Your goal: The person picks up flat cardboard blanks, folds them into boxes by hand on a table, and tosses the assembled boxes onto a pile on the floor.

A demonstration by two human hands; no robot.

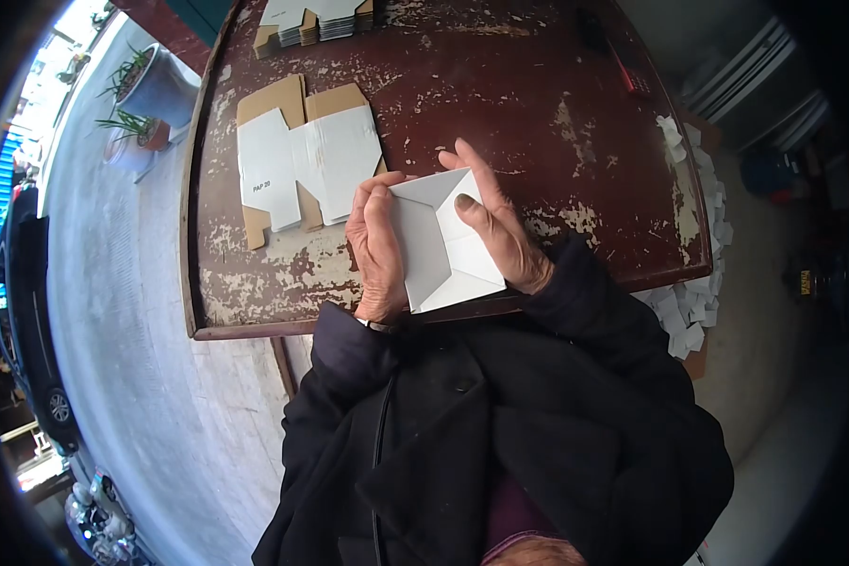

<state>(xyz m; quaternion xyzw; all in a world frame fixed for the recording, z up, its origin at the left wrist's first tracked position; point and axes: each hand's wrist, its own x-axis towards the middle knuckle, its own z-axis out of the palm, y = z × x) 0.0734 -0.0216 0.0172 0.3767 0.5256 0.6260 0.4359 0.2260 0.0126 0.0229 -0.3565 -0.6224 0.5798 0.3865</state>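
Note:
Between my two hands is a white folded box [423, 247], its open side facing up, over the table's front edge. My left hand [377, 247] presses along the box's left wall with fingers bent. On the other side, my right hand [502, 226] grips the right wall, thumb on the inner face and fingers behind it. Just beyond my left hand, flat white and brown cardboard blanks [335, 156] lie on the worn dark red table [500, 85]; the top one is printed "PAP 20".
A stack of flat blanks [323, 21] stands at the table's far left. A red and black object [632, 75] lies near the right edge. Many white pieces [693, 316] are heaped beside the table's right side. Potted plants [156, 90] stand left of the table.

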